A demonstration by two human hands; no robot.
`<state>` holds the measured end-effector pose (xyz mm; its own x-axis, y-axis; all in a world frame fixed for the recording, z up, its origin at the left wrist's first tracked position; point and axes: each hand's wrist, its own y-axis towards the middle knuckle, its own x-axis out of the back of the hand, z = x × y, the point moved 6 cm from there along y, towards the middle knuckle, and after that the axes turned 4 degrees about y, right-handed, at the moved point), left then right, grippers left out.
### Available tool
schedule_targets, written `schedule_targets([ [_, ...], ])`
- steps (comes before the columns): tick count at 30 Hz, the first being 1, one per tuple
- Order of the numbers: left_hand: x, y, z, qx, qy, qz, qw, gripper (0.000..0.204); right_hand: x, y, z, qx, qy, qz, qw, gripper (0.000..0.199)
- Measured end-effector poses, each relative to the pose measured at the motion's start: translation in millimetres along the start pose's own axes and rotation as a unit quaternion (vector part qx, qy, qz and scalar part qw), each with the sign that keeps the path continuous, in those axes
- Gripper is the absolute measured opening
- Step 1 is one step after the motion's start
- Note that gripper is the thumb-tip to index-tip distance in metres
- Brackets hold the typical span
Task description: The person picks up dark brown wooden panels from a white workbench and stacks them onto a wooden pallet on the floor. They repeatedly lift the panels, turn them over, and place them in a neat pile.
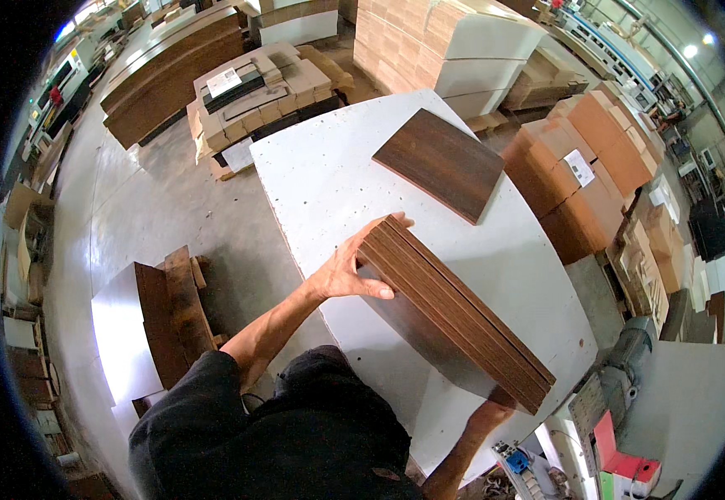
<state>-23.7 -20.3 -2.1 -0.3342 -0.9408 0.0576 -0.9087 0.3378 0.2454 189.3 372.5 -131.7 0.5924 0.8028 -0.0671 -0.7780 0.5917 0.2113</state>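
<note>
Apparently, I'm partway through gathering: my left hand [361, 267] clasps the far end of the stack of brown panels [462, 315], thumb on its near side, over the white table [316, 179]. My right hand [490, 412] meets the opposite end, fingers hidden, so I can't tell its closure. Beyond the grip, one loose panel [441, 167] seems left.

FLOOR: grey concrete floor [129, 217] | UPPER LEFT: long brown stack [175, 79]; beside it, piled flat cardboard [291, 77] with a white paper sheet [223, 82] on top | TOP CENTRE: tall pale-brown stack [400, 42] | RIGHT: brown cartons [541, 154], white label [579, 167] on one side | LOWER RIGHT: grey motor [630, 343], near a red panel [630, 467] | TOP RIGHT: lit ceiling lamp [690, 51]
</note>
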Motion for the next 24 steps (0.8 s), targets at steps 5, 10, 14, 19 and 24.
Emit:
schedule_targets([
  [5,2.8,-3.4,2.6,-0.016,0.015,0.017,1.0,0.128,-20.6,-18.0,8.8,0.095,-0.012,0.002,0.995,0.067],
  [10,5.7,-9.6,14.7,-0.004,0.011,0.029,1.0,0.125,-31.0,-15.5,22.3,0.108,0.026,0.06,0.992,0.074],
  [14,6.1,-16.8,60.0,0.018,0.055,0.037,0.998,0.112,-16.2,-17.0,-22.0,0.071,-0.094,0.025,0.993,0.067],
  [19,-6.4,-17.0,54.9,-0.02,-0.009,-0.003,1.0,0.1,94.1,-3.6,-169.4,-0.089,-0.56,-0.017,0.824,0.063],
  [24,-20.5,-70.0,50.1,-0.046,-0.021,-0.071,0.996,0.096,65.1,19.2,-131.7,0.03,-0.52,-0.027,0.853,0.065],
])
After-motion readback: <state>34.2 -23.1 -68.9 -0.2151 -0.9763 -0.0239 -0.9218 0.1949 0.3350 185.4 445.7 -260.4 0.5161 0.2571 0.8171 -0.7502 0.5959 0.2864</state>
